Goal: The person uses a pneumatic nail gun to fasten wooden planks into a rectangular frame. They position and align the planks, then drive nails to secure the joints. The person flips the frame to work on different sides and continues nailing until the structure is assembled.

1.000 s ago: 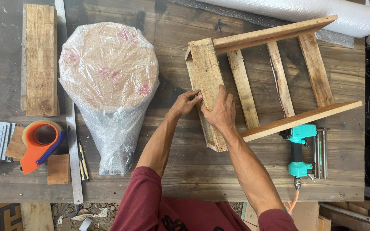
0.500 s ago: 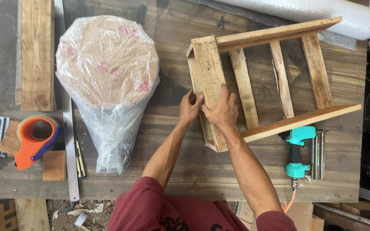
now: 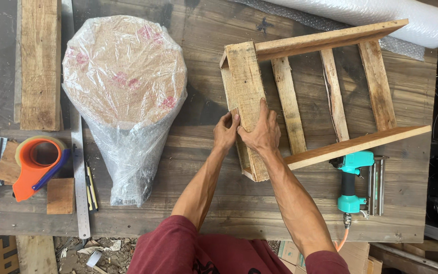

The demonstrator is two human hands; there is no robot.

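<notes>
- Both hands grip the rough, pale wooden slatted crate frame [image 3: 325,91]: the left hand [image 3: 225,133] pinches the edge of its broad end board, and the right hand [image 3: 262,133] lies spread flat on that board's face.
- That board is coarse, splintery plank; three narrow slats run away from it between two long rails.
- It lies on the dark, weathered plank desk [image 3: 204,172], directly under the grip.
- Just right sits a teal nail gun [image 3: 352,182]; well left, a plastic-wrapped round bundle [image 3: 123,96].
</notes>
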